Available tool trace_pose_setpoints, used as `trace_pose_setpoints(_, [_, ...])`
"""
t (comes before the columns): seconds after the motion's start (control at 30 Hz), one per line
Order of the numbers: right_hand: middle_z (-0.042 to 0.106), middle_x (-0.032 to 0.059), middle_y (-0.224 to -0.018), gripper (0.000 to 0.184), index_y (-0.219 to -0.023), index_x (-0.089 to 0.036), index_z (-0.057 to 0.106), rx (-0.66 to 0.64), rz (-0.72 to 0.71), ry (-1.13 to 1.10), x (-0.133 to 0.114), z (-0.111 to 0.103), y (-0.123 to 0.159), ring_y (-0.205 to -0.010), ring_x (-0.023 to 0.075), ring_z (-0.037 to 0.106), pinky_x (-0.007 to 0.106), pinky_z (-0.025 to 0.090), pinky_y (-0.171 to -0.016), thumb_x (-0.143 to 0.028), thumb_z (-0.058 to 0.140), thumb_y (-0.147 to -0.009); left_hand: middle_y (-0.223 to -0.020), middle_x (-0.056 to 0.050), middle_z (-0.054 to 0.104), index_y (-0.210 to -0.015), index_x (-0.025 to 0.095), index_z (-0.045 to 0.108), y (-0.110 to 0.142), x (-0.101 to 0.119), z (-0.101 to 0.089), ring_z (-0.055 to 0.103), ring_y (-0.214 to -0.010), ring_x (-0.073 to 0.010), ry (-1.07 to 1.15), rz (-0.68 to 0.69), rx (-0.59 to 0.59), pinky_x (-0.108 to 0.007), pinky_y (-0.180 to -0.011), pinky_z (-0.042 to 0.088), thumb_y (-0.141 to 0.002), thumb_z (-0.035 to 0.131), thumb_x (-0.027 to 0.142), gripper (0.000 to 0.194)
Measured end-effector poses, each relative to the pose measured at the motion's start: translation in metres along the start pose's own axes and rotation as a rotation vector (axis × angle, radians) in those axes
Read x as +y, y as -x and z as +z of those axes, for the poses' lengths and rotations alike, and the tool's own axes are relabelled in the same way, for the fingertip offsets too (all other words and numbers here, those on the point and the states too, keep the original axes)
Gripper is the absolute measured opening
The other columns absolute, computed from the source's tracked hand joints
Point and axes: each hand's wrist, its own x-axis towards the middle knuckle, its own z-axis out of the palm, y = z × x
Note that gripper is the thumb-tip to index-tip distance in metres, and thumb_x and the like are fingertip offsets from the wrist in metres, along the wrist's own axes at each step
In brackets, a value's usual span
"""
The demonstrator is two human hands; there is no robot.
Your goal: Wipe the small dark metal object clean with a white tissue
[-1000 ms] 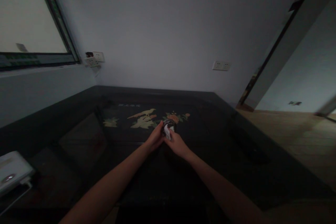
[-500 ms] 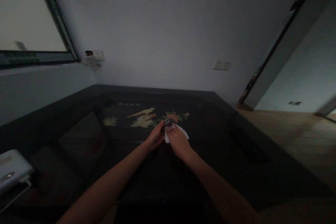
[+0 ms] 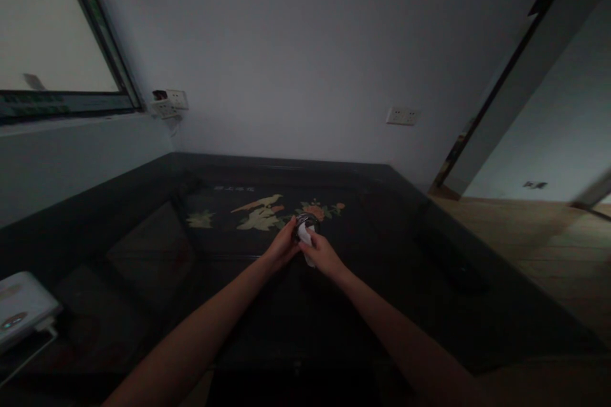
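A small, dark, shiny round object, with a rim that looks like glass or metal, is at the middle of the dark table. My left hand is closed on its left side; the exact kind of object is too dim to tell. Pinched in my right hand is a white tissue, its upper part pressed against the inside of the round object and its lower end hanging below my fingers. Both hands are close together, just in front of the painted flowers.
The glossy black table carries a painted bird. A white device with a cable stands at the left edge, and a dark elongated item lies at the right. Wall sockets are behind the table.
My right hand has gone from lying flat over the spread tissue to pinching it bunched up. More of the round object's rim shows now. My left hand has barely moved.
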Motion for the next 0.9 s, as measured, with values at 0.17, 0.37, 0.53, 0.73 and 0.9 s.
trace_pose_setpoints(0.17, [0.07,0.0077,-0.104,0.041,-0.123,-0.013,0.055,0.03,-0.002,-0.008,-0.001,0.002,0.002,-0.094,0.0203,0.065,0.033,0.049,-0.088,-0.018,0.051,-0.083,-0.088,-0.01,0.072,-0.096,0.011,0.068,0.004,0.001,0.004,0.067,-0.083,-0.0184,-0.004,0.004,-0.005,-0.029,-0.086,0.051,-0.095,0.047,0.035,0.032])
trace_pose_setpoints(0.37, [0.068,0.0155,-0.11,0.033,-0.117,-0.01,0.06,-0.07,-0.122,0.612,-0.019,-0.008,0.011,-0.102,0.0239,0.063,0.035,0.046,-0.092,-0.011,0.048,-0.086,-0.092,-0.01,0.072,-0.095,0.012,0.068,0.009,0.004,0.008,0.067,-0.089,-0.0192,0.009,-0.019,0.01,-0.03,-0.09,0.05,-0.096,0.045,0.035,0.032])
trace_pose_setpoints(0.53, [0.065,0.0208,-0.121,0.045,-0.131,-0.005,0.052,-0.139,-0.165,1.025,-0.025,-0.009,0.011,-0.115,0.0251,0.059,0.04,0.04,-0.104,-0.004,0.041,-0.087,-0.095,-0.011,0.072,-0.101,0.012,0.068,0.009,0.003,0.008,0.067,-0.092,-0.0191,0.02,-0.03,-0.041,-0.03,-0.09,0.049,-0.096,0.045,0.032,0.031])
trace_pose_setpoints(0.73, [0.056,0.0265,-0.132,0.043,-0.126,0.005,0.054,-0.044,-0.118,1.225,-0.013,0.01,0.014,-0.127,0.0289,0.052,0.043,0.033,-0.113,-0.004,0.037,-0.088,-0.094,-0.011,0.072,-0.098,0.012,0.067,0.001,-0.003,0.003,0.068,-0.087,-0.0179,0.0,0.011,-0.009,-0.027,-0.084,0.05,-0.095,0.048,0.032,0.028])
trace_pose_setpoints(0.9, [0.055,0.0228,-0.134,0.045,-0.13,0.0,0.053,0.002,-0.087,1.165,-0.011,0.013,0.017,-0.129,0.0275,0.05,0.043,0.031,-0.114,-0.004,0.038,-0.087,-0.095,-0.011,0.072,-0.098,0.012,0.067,-0.001,-0.004,0.0,0.068,-0.087,-0.018,-0.037,0.005,-0.016,-0.027,-0.082,0.05,-0.094,0.05,0.032,0.026])
